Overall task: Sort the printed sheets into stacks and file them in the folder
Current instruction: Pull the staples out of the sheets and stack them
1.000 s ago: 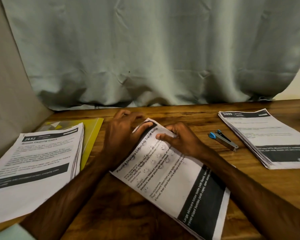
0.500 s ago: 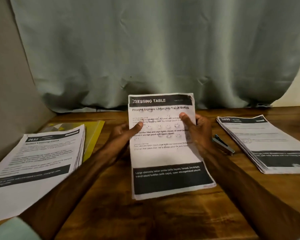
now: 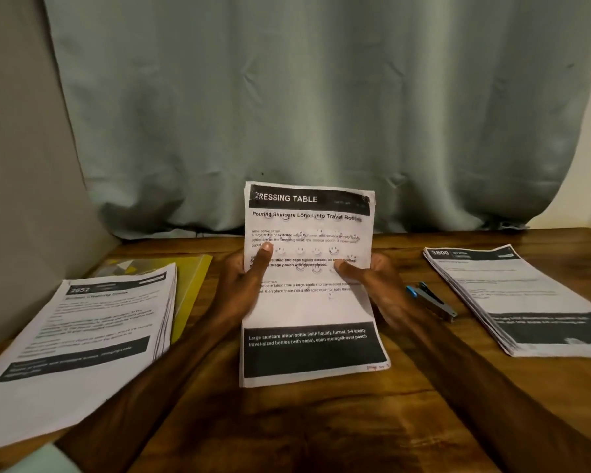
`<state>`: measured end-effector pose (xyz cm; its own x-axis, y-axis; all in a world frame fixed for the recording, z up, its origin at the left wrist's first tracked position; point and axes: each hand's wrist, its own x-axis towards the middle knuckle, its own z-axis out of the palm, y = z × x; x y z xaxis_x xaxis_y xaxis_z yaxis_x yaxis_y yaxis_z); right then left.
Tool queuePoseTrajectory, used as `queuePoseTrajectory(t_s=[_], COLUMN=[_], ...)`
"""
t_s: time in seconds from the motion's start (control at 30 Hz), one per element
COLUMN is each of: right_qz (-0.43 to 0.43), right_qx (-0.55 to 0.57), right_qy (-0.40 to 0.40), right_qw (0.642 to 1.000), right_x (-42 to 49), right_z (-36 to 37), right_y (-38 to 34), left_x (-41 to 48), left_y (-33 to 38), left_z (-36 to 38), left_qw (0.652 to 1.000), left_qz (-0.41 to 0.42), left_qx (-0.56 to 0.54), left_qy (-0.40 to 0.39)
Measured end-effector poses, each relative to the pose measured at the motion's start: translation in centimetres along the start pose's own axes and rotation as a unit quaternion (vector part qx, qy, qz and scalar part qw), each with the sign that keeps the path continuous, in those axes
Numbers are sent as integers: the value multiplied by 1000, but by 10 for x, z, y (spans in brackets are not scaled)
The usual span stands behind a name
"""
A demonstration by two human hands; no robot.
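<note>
A thin set of printed sheets headed "DRESSING TABLE" point(image 3: 311, 308) stands nearly upright over the middle of the table. My left hand point(image 3: 244, 281) grips its left edge, thumb on the front. My right hand point(image 3: 372, 278) grips the right edge the same way. One stack of printed sheets point(image 3: 79, 332), numbered 2652, lies at the left. Partly under it lies the yellow folder point(image 3: 193, 288). Another stack of sheets point(image 3: 519, 298), numbered 3800, lies at the right.
A small stapler with a blue end point(image 3: 430, 300) lies between my right hand and the right stack. The wooden table point(image 3: 304, 428) ends at a grey-green curtain point(image 3: 304, 107) behind. A beige panel point(image 3: 21, 186) closes the left side.
The sheets lay slanted on the table a second ago with both hands at their top edge. Both hands lifted and turned them upright, and they now stand a little higher and straighter.
</note>
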<state>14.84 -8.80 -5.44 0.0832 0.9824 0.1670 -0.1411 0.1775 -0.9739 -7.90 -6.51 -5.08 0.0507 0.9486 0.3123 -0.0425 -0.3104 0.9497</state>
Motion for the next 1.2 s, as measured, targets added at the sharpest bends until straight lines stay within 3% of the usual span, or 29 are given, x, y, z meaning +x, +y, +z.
queuePoseTrajectory(t_s=[0.1,0.3,0.57,0.67,0.8,0.9,1.0,1.1,1.2], right_qz=[-75,-177,-158,-174,-186,-156,-80,-23,30], right_qx=[-52,-44,-84,-118,-99,-121,-153,-182,-229], right_qy=[27,68,90,73,64,45,-6,-71,-138], right_qw=[995,981,980,975,975,979,985,980,963], right_x=[0,-16,-41,-35,-26,-21,-17,-14,-10], right_z=[2,9,6,3,2,-5,-17,-28,-29], right_y=[-21,-60,-26,-46,-73,-74,-69,-66,-61], left_x=[-9,-23,-49,-52,-64,-78,-75,-54,-34], left_y=[25,73,45,59,61,52,49,52,51], left_z=[-2,16,32,34,37,35,19,-5,-15], left_qw=[999,990,983,981,993,999,999,990,954], left_qz=[48,143,142,162,108,34,-8,9,60], left_qx=[4,15,109,91,36,-13,-2,77,264], left_qy=[-14,9,41,48,35,5,40,122,126])
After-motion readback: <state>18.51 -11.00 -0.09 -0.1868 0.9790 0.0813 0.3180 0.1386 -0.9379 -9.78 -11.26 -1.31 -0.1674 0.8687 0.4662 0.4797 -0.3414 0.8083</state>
